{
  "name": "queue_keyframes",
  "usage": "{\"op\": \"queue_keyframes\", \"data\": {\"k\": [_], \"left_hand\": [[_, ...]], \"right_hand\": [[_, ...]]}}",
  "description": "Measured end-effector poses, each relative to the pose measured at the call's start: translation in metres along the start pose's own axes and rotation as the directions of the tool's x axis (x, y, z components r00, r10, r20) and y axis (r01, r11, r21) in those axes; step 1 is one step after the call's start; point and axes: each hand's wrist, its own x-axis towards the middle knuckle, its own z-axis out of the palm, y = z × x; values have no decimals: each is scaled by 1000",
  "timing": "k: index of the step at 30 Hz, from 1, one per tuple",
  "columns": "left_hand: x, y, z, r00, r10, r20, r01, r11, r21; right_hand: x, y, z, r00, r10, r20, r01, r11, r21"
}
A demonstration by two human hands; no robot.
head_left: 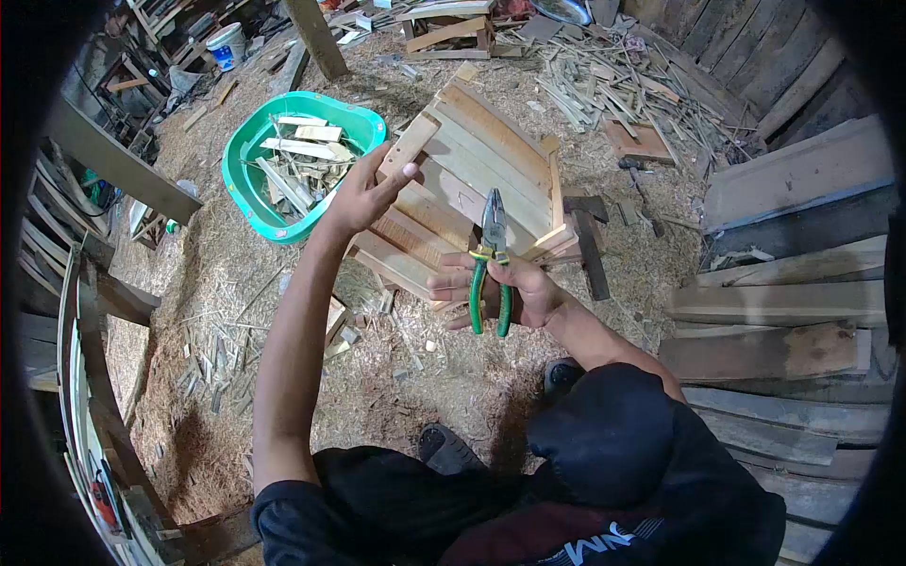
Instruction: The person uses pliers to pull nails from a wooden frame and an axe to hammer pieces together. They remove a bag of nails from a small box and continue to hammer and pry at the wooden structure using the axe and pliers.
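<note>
My left hand (363, 196) is closed on the upper left edge of a slatted wooden crate (491, 151), its thumb lying over the end plank. The crate is tilted, its pale and brown slats facing up. In front of its lower right side, my right hand (528, 291) holds a pair of pliers (479, 292) with green and yellow handles. The pliers' metal jaws point up and away, overlapping the crate in this view. The thumb lies across the pliers near the pivot, with the fingers behind the handles.
A green tub (232, 174) with wood offcuts stands left of the crate. Sawdust and shavings cover the floor. Stacked planks (783, 302) line the right side, and a pile of thin wood strips (604, 94) lies at the back. A wooden post (316, 38) stands behind the tub.
</note>
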Motion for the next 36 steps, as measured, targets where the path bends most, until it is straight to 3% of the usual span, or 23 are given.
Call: {"op": "queue_keyframes", "data": {"k": [3,9,13,19,25,28,36], "left_hand": [[2,-2,-5,987,-159,33,158,987,24],[4,-8,1,998,55,-42,-56,998,-10],[3,-5,-3,999,-41,-22,40,999,-25],[3,-11,-7,997,-61,-46,59,997,-46],[3,-12,-7,996,-77,-51,73,995,-69],[3,-11,-8,996,-70,-52,68,997,-45],[1,-9,-7,994,-81,-72,74,993,-93]], "right_hand": [[-3,-1,5,1000,12,-11,-12,1000,-9],[-10,-2,1,999,33,14,-33,997,62],[-15,1,6,1000,15,18,-16,997,76],[-19,7,-9,990,-35,-140,3,976,-220],[-17,10,-14,982,-24,-190,-27,964,-264],[-18,2,-1,978,-2,-207,-25,992,-124],[-20,-5,2,993,-21,-112,14,998,-61]]}}
